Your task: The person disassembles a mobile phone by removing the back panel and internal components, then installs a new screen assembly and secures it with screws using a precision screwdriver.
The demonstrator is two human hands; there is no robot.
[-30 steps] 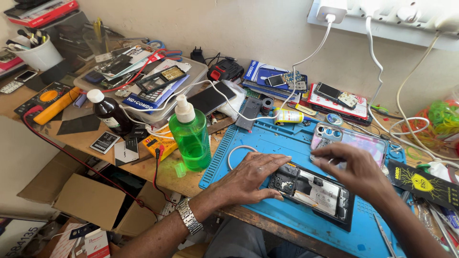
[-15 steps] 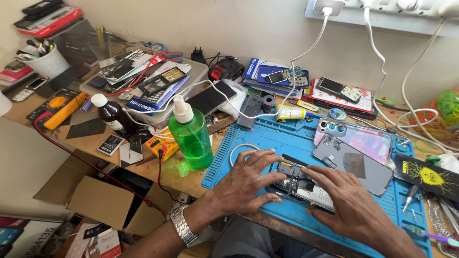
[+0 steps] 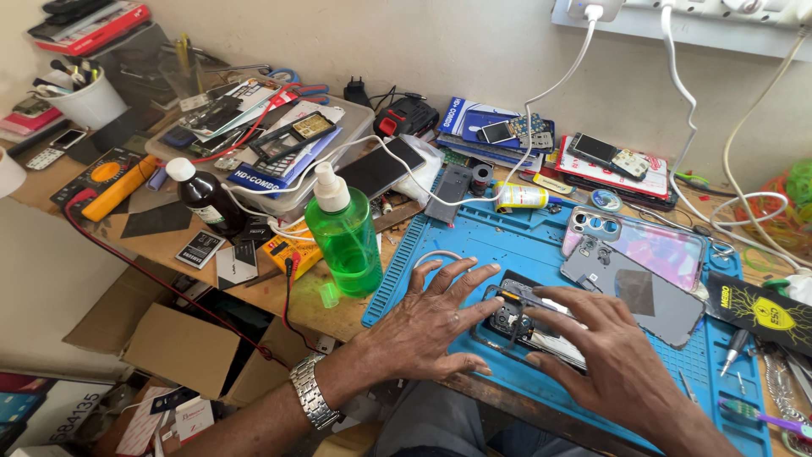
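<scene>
blue mat (image 3: 474, 237): both hands' fingers splayed flat on opened phone (image 3: 529, 326), green bottle (image 3: 345, 233) nr left.

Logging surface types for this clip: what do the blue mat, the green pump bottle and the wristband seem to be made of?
Blue mat: likely silicone or rubber, matte, with moulded ridges and trays.
Green pump bottle: translucent glossy plastic; light shows through it.
Wristband on the left hand: shiny silver links, apparently metal.
</scene>
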